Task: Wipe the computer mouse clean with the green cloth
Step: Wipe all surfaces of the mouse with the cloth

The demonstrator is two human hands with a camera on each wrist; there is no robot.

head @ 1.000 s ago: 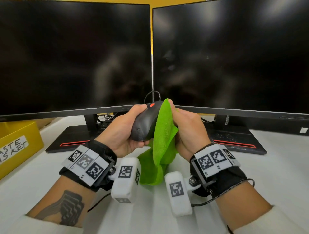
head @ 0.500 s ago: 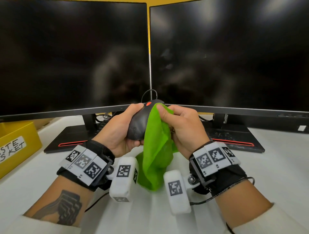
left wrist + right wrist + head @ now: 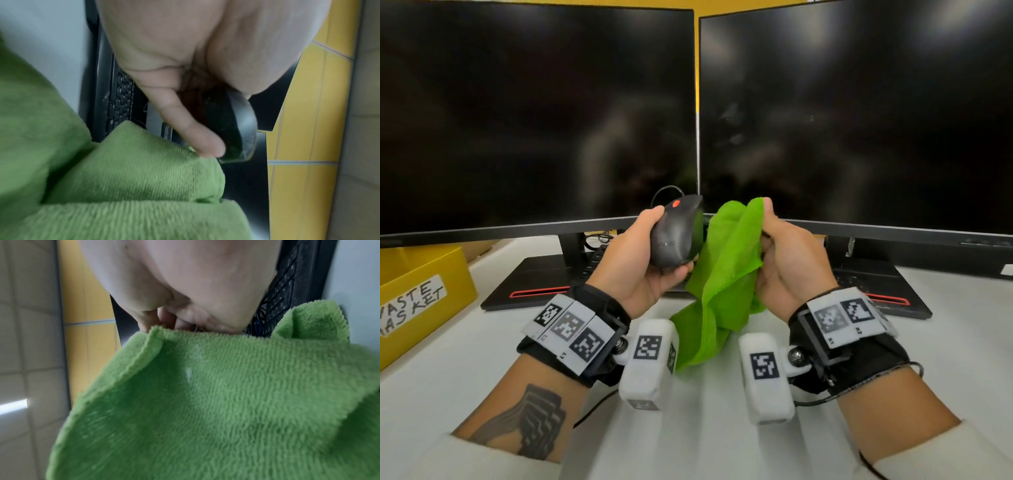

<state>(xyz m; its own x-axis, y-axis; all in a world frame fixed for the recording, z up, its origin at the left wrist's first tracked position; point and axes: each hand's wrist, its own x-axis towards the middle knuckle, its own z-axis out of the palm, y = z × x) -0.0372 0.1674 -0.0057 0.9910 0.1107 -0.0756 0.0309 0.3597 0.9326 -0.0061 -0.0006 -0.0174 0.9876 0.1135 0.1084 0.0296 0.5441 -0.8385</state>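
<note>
Green cloth [image 3: 726, 270] now off mouse [image 3: 676, 234]; hands grip each separately.

Both forearms emerge from cream-white sleeves [image 3: 421, 455] pushed back. The left forearm bears a dark geometric tattoo [image 3: 530, 421]. Each wrist wears a black strap [image 3: 859, 363] carrying white tiles printed with black square codes [image 3: 566, 325], plus a white rounded camera pod [image 3: 649, 363] on a screwed bracket, with thin black cables [image 3: 859, 397] trailing.
</note>
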